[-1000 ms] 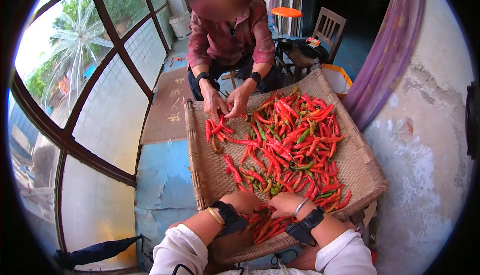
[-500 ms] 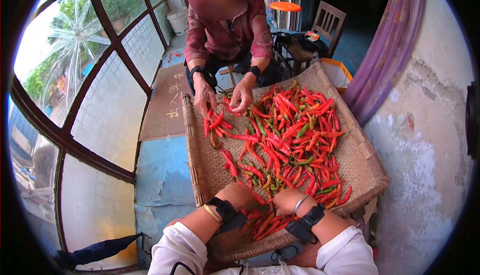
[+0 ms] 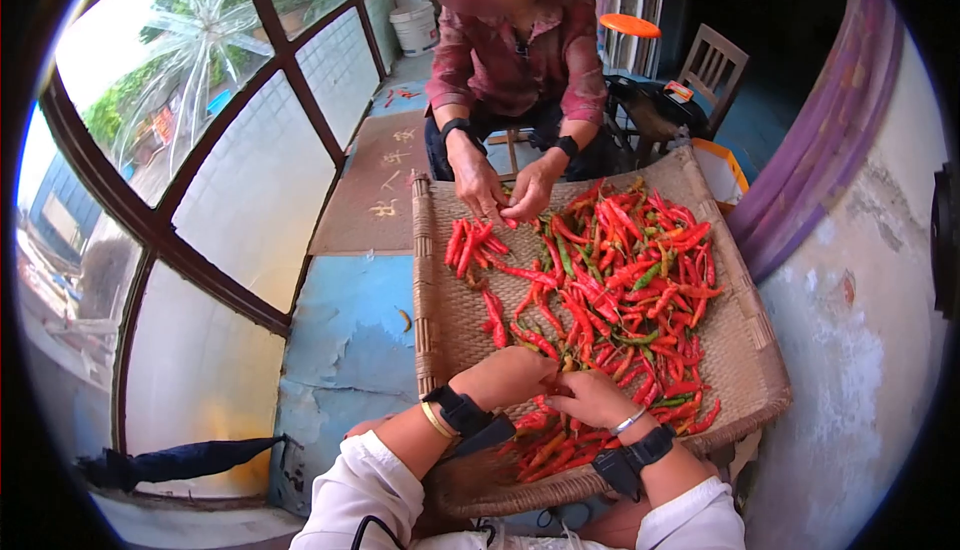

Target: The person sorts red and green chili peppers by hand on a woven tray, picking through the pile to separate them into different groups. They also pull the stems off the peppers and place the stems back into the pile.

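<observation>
A woven tray [image 3: 750, 370] holds a heap of red chili peppers [image 3: 620, 280], with some green and orange ones among them. Over its near part, my left hand [image 3: 508, 378] and my right hand [image 3: 592, 397] meet, fingers curled in and close together. What they hold between them, if anything, is hidden. More peppers [image 3: 560, 450] lie just below my hands. Across the tray, a co-worker's two hands [image 3: 507, 190] pinch a red pepper above a small cluster of peppers [image 3: 472, 246] at the far left.
The co-worker [image 3: 520, 60] sits beyond the tray. Framed windows [image 3: 250, 160] run along the left, with a dark folded umbrella [image 3: 190, 460] below. At the right are a wall [image 3: 850, 300] and a purple curtain [image 3: 810, 160]. A wooden chair [image 3: 712, 70] and orange stool [image 3: 630, 26] stand behind.
The view has shifted, so the scene sits further right. My hands have come together and moved up the tray. The co-worker's hands are closer together.
</observation>
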`<state>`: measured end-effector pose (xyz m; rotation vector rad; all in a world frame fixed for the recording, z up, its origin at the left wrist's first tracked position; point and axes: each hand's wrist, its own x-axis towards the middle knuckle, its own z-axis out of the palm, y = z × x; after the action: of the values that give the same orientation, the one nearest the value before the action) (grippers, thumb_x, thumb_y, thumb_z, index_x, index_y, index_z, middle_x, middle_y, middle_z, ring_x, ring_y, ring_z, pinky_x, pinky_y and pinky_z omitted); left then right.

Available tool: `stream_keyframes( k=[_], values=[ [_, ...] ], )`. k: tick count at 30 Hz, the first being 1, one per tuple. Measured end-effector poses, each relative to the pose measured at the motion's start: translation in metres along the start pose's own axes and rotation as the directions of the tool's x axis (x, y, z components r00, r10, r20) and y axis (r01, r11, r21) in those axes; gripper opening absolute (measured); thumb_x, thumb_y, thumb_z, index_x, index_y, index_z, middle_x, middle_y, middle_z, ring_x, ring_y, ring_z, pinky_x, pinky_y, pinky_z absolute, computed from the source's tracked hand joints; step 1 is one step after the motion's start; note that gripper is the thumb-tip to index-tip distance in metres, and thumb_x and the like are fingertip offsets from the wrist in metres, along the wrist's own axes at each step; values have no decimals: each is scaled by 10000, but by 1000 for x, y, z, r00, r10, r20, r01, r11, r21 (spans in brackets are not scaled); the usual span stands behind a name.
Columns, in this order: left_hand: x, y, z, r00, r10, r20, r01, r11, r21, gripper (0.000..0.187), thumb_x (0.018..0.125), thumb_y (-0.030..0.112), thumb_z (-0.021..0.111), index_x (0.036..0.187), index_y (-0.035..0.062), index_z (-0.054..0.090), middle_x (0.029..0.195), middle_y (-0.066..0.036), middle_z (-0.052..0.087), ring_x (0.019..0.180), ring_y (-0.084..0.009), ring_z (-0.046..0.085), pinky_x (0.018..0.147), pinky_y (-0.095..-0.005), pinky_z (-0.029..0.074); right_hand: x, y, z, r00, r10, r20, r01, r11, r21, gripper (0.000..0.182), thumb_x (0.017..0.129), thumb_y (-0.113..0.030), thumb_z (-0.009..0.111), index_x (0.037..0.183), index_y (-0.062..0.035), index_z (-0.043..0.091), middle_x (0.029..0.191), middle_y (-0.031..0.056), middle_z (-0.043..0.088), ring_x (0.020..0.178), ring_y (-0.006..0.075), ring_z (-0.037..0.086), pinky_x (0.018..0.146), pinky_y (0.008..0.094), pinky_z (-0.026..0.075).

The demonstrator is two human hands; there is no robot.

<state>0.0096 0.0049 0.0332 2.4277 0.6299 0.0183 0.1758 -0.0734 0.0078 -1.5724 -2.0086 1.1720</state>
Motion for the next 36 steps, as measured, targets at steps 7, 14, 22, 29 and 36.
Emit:
stream_keyframes(
  k=[7,14,22,29,36],
  values=[
    [0,0,-10,970,-17,-243,38,996,82,237,705,161,601,911,59,547,852,-150,580,741,-314,587,637,-404,478,-3,-7,-24,986,122,-115,-122,992,0,255,762,-279,558,808,-33,606,703,175,588,662,328,579,602,385,447],
    [6,-10,0,953,-33,-300,-17,987,-162,292,749,192,613,968,14,540,812,-160,601,735,-330,586,631,-393,470,-17,1,-70,887,353,-298,-65,734,676,193,827,-180,542,733,-18,587,627,1,577,485,55,488,453,201,402],
    [12,9,5,998,-61,-31,39,882,-470,239,786,230,613,901,22,590,739,-140,606,672,-238,597,607,-339,457,-4,-4,-39,972,181,-152,-62,814,577,163,821,-160,559,755,-12,575,625,-13,553,505,51,491,466,204,409],
    [12,-2,12,998,-56,0,55,984,-168,228,769,163,587,964,45,580,810,-129,614,755,-268,601,658,-362,469,-13,19,-85,796,366,-482,283,479,831,200,849,-212,531,925,-29,554,709,41,595,545,78,546,456,194,436],
    [7,-12,32,939,-168,299,118,977,177,340,733,194,578,1066,127,561,905,-132,602,863,-302,583,716,-411,473,-3,17,-53,931,318,-177,-100,691,716,328,839,-204,530,1099,-5,514,778,54,606,576,87,567,435,192,437]
  ],
)
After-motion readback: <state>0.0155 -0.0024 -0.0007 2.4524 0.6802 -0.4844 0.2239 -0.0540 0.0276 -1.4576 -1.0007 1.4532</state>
